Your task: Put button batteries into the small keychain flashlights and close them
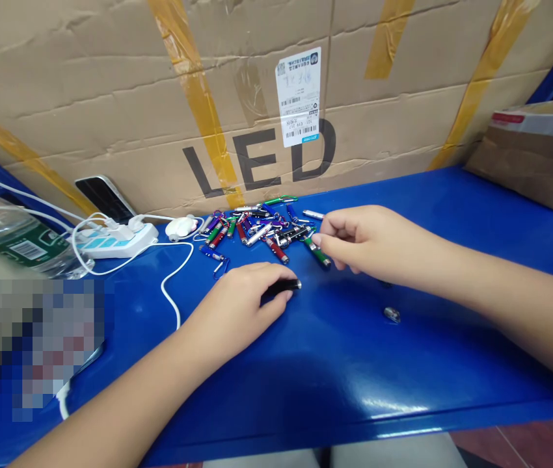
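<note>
My left hand (244, 302) is closed around a small black flashlight (283, 286), whose silver end pokes out between thumb and fingers just above the blue table. Curled fingers and a bent thumb bring my right hand (349, 237) to the right edge of a pile of small keychain flashlights (259, 227) in red, green, blue, black and silver. Its thumb tip is at a green flashlight (319, 252), and a silver flashlight (313, 214) reaches its knuckles. What the right fingers grip, if anything, is hidden. A small shiny metal piece (392, 314) lies below the right wrist.
A large cardboard box (125, 97) stands behind the blue table (354, 370). At left are a power strip (118, 242) with white cables, a phone (103, 198), a plastic bottle (23, 240) and a pixelated object (56, 351). A smaller carton (533, 156) sits at right.
</note>
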`<state>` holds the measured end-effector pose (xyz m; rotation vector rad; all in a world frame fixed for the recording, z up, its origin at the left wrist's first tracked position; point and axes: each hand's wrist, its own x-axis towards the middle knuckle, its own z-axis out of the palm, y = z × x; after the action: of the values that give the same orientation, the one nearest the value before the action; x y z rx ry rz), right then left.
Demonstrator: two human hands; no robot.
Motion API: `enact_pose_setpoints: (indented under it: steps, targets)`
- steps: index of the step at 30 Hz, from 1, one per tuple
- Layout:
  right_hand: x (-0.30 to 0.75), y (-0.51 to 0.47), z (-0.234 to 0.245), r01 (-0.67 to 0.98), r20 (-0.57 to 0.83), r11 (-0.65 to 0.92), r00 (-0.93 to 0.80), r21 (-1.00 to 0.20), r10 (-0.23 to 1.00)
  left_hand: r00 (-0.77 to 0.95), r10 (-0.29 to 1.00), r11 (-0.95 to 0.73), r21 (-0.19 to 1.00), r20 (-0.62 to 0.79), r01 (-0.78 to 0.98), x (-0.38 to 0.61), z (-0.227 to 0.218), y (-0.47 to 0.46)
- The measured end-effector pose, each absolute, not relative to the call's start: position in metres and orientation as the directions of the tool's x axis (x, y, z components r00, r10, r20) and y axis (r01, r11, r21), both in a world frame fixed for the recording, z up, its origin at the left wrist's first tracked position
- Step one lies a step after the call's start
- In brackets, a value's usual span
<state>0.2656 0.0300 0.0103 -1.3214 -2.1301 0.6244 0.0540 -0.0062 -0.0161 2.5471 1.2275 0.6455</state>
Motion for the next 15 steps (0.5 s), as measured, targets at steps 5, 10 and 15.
enact_pose_setpoints:
  steps: [5,10,15]
  targets:
    - [0.2681,0.0339,0.0094,0.704,0.201,0.419,-0.375,-0.574,0.905,0.602,0.771,-0.635,0.313,0.206,0.706,0.0486,-0.0152,-0.0045]
    - [0.2696,0.0346,0.0069,0.724,0.188,0.481,-0.451,-0.495,0.873,0.602,0.786,-0.612,0.319,0.141,0.724,0.0502,-0.0115,-0.0055]
    - [0.2707,0.0377,0.0056,0.736,0.188,0.497,-0.466,-0.46,0.864,0.595,0.782,-0.621,0.325,0.188,0.713,0.0483,-0.0116,-0.0041]
